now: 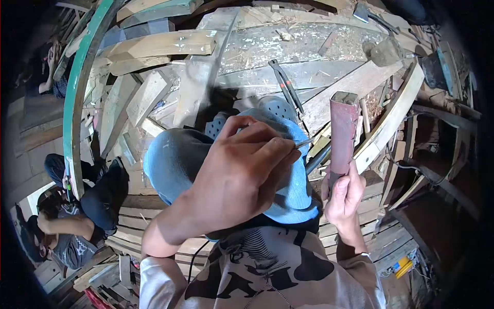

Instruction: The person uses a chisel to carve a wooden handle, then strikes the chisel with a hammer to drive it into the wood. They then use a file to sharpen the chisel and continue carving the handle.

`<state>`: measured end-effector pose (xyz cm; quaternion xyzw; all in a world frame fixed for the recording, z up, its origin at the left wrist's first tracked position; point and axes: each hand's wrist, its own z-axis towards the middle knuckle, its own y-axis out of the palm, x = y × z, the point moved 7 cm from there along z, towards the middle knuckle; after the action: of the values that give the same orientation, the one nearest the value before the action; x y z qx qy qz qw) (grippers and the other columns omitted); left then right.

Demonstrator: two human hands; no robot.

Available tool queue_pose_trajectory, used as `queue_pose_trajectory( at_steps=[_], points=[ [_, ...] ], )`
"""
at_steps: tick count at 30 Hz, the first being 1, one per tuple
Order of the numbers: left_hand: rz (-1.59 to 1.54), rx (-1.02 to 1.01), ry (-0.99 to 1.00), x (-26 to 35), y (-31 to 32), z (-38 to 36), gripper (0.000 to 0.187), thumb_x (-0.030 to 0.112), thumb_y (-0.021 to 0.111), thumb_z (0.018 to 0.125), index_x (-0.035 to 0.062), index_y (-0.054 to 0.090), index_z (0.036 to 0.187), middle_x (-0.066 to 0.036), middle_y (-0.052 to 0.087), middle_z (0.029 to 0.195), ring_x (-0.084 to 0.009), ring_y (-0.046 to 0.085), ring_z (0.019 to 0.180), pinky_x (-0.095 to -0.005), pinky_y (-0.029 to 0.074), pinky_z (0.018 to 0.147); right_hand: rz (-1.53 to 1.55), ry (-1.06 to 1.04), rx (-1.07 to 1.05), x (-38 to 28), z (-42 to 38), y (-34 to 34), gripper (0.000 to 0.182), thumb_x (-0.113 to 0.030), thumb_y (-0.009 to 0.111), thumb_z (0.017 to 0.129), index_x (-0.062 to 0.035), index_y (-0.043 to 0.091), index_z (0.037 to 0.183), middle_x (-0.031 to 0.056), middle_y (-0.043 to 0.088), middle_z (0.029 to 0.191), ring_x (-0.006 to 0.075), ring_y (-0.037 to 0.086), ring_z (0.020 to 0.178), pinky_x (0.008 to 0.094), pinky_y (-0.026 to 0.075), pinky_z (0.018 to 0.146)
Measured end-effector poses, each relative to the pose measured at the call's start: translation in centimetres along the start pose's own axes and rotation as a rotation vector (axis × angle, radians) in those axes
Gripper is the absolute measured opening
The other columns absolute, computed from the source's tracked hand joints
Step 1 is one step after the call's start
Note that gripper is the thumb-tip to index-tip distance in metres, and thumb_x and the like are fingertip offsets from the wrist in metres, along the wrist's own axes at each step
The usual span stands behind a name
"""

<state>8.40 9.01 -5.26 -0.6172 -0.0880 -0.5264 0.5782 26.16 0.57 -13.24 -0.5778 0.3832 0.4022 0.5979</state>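
Over my lap, my left hand (244, 172) is closed with the fingers pinched together. A thin metal piece (304, 143) sticks out from its fingertips to the right; most of it is hidden, so its kind cannot be told. My right hand (346, 198) grips the lower end of a long reddish-brown block (343, 133), held upright. Its top end looks like bare wood, and its right edge is ragged. The tip of the thin metal piece points toward the block, apart from it.
Beyond my knees lie long-handled pincers (286, 85) on paint-flecked boards (293, 46). A pale plank (393, 116) slants at the right, near a dark cable (411, 165). A green-edged beam (77, 103) rises at left. Another person (77, 232) sits at lower left.
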Motion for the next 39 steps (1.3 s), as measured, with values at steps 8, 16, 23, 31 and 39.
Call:
queue_pose_trajectory(
  at_steps=[8,16,23,31,39],
  points=[
    [0.087,-0.024,0.123,0.4,0.1,0.1,0.019,0.002,0.075,0.076,0.0017,0.066,0.093,-0.008,0.069,0.084,-0.0254,0.067,0.081,-0.0463,0.047,0.086,0.013,-0.077,-0.009,-1.8,0.7,0.8,0.058,-0.043,0.038,0.105,0.0143,0.049,0.111,0.004,0.051,0.059,0.0097,0.047,0.041,0.0249,0.033,0.04],
    [0.14,0.007,0.137,0.4,0.0,-0.3,0.019,0.003,0.074,0.077,0.0022,0.067,0.094,-0.007,0.07,0.085,-0.0236,0.068,0.083,-0.0475,0.048,0.09,-0.251,-0.274,0.114,-1.5,-0.4,1.4,0.041,-0.026,0.046,0.102,0.0108,0.044,0.12,0.0102,0.053,0.057,0.0241,0.055,0.043,0.0352,0.042,0.042],
    [0.144,0.016,0.156,0.3,0.1,-0.5,0.019,0.002,0.073,0.075,0.0022,0.067,0.093,-0.006,0.069,0.083,-0.0221,0.067,0.082,-0.0473,0.046,0.091,-0.364,-0.299,0.168,-2.4,0.2,1.5,0.038,-0.025,0.05,0.1,0.0124,0.054,0.104,0.0174,0.059,0.066,0.0348,0.061,0.048,0.0406,0.046,0.042],
    [0.168,0.022,0.178,-0.1,0.1,-0.6,0.021,0.002,0.074,0.073,0.0035,0.066,0.092,-0.005,0.069,0.081,-0.0206,0.068,0.08,-0.0485,0.044,0.094,-0.394,-0.385,0.198,-1.5,0.5,1.9,0.039,-0.025,0.046,0.101,0.0125,0.054,0.108,0.0166,0.06,0.064,0.0333,0.06,0.046,0.0401,0.045,0.041],
    [0.168,0.0,0.137,-0.4,0.1,-0.6,0.02,0.0,0.073,0.073,0.0054,0.065,0.09,-0.004,0.069,0.084,-0.0192,0.068,0.079,-0.0495,0.044,0.095,-0.373,-0.332,0.187,-1.6,1.6,2.1,0.04,-0.03,0.046,0.101,0.0088,0.056,0.098,0.0176,0.061,0.064,0.0339,0.063,0.049,0.0397,0.047,0.044]
  ],
)
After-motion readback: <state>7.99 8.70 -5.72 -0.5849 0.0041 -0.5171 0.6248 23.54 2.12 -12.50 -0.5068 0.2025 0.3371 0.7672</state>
